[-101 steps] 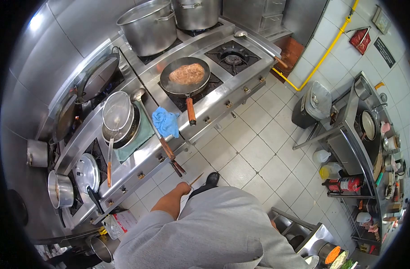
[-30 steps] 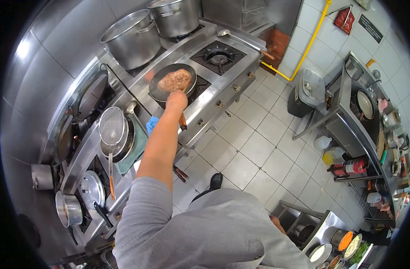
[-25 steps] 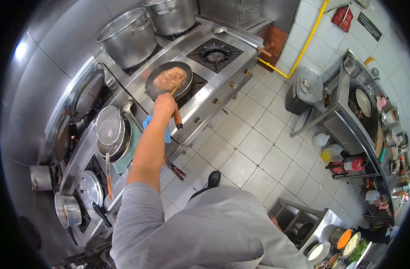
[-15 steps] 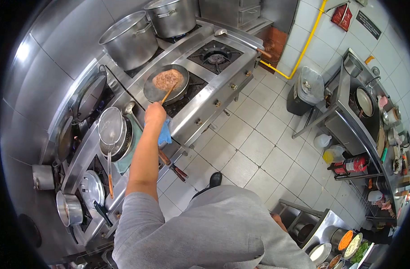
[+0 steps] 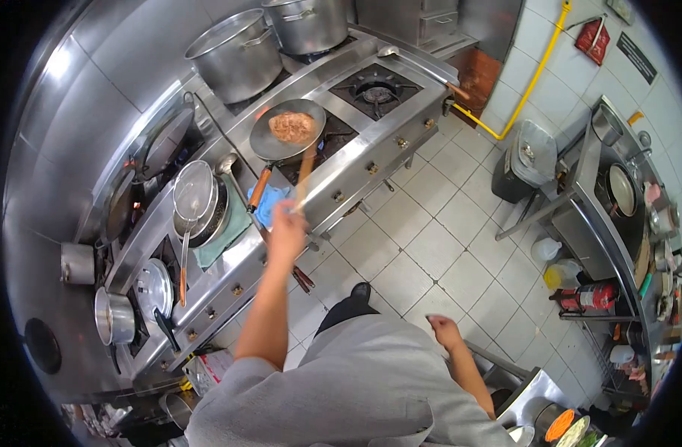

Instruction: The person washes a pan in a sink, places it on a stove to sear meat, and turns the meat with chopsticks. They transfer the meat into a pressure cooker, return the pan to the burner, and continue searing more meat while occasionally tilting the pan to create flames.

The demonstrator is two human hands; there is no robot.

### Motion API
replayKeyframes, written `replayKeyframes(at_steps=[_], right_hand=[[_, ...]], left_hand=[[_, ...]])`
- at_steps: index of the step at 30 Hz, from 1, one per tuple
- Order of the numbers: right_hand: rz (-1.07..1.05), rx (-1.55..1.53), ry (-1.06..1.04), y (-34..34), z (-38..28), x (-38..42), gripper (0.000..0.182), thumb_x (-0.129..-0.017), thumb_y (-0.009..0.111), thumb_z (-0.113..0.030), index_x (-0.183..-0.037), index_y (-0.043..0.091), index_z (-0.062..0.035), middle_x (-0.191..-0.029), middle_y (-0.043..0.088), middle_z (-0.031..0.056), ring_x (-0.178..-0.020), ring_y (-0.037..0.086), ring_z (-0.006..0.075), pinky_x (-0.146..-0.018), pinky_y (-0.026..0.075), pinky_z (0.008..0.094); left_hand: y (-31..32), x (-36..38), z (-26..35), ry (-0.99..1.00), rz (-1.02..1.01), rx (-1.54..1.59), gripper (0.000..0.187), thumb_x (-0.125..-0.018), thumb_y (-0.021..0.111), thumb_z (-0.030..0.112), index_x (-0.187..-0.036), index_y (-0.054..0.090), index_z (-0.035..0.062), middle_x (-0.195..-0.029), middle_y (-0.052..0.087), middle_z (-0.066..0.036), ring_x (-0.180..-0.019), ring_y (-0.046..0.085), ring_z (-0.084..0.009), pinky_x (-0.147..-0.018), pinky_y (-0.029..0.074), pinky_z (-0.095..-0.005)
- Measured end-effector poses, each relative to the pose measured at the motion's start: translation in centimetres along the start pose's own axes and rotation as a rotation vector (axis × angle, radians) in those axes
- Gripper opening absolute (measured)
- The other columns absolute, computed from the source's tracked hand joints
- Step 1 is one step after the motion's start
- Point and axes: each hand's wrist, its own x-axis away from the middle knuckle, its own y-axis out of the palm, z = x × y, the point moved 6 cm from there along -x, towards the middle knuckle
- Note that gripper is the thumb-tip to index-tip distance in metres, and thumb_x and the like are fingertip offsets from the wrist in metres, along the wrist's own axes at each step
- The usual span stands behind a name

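My left hand (image 5: 287, 232), blurred by motion, is closed on a wooden spatula (image 5: 306, 175). The spatula stands up from the hand, its far end near the rim of a frying pan (image 5: 265, 141). Inside the pan lies a flat mass of browned, ground-looking food (image 5: 292, 127). The pan's wooden handle points toward me, beside a crumpled blue cloth (image 5: 264, 206) close to my left hand. Out over the floor, away from the stove, my right hand (image 5: 445, 331) has its fingers curled, and no object shows in it.
Two large pots (image 5: 237, 63) stand behind the pan. A strainer (image 5: 193, 194) rests over another pan on a green cloth (image 5: 225, 238). A ladle (image 5: 226, 164) lies near it. Left are a saucepan (image 5: 114, 316) and a metal lid (image 5: 153, 287). A bin (image 5: 523, 164) stands by the wall.
My left hand has drawn back from the pan toward me, lifting the spatula out of the food. My right hand has come into view beside my body. The camera view has shifted slightly.
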Motion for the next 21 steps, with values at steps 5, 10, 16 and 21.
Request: replayKeyframes(at_steps=[5,10,16,21], right_hand=[[-0.340,-0.169,-0.238,2.2,-22.7,-1.7,0.043,-0.098,0.046,-0.039,-0.120,0.061,-0.0050,-0.111,0.066,0.0082,-0.102,0.061,0.0195,-0.088,0.047,0.0316],[-0.425,-0.477,-0.131,5.5,-32.8,-4.3,0.034,-0.100,0.041,-0.031,-0.115,0.058,-0.0053,-0.106,0.063,0.0046,-0.101,0.057,0.0149,-0.082,0.048,0.0327],[-0.247,-0.544,-0.247,3.9,-35.6,-12.2,0.024,-0.098,0.045,-0.022,-0.111,0.058,-0.0067,-0.091,0.064,0.0066,-0.080,0.060,0.0126,-0.071,0.049,0.0286],[0.298,0.634,-0.744,0.3,-47.1,-14.7,0.043,-0.094,0.045,-0.015,-0.137,0.045,-0.0144,-0.092,0.065,0.0205,-0.085,0.063,0.0347,-0.077,0.050,0.0452]], left_hand=[[11.9,10.0,-1.3,-0.152,-0.278,0.201,0.033,-0.088,0.056,0.004,-0.115,0.037,0.0084,-0.080,0.062,-0.008,-0.072,0.060,-0.0150,-0.063,0.047,-0.0284],[14.0,7.7,-0.3,-0.080,-0.301,0.313,0.032,-0.090,0.057,0.008,-0.114,0.037,0.0045,-0.089,0.064,-0.013,-0.080,0.064,-0.0209,-0.074,0.052,-0.0355],[4.0,-0.7,5.8,0.389,-0.215,-0.209,0.038,-0.080,0.069,0.024,-0.111,0.058,0.0053,-0.115,0.060,-0.016,-0.112,0.053,-0.0376,-0.095,0.042,-0.0489],[-7.9,-8.7,0.3,-0.028,0.299,-0.676,0.047,-0.081,0.067,0.029,-0.120,0.057,0.0045,-0.120,0.058,-0.020,-0.113,0.053,-0.0369,-0.094,0.042,-0.0476]])
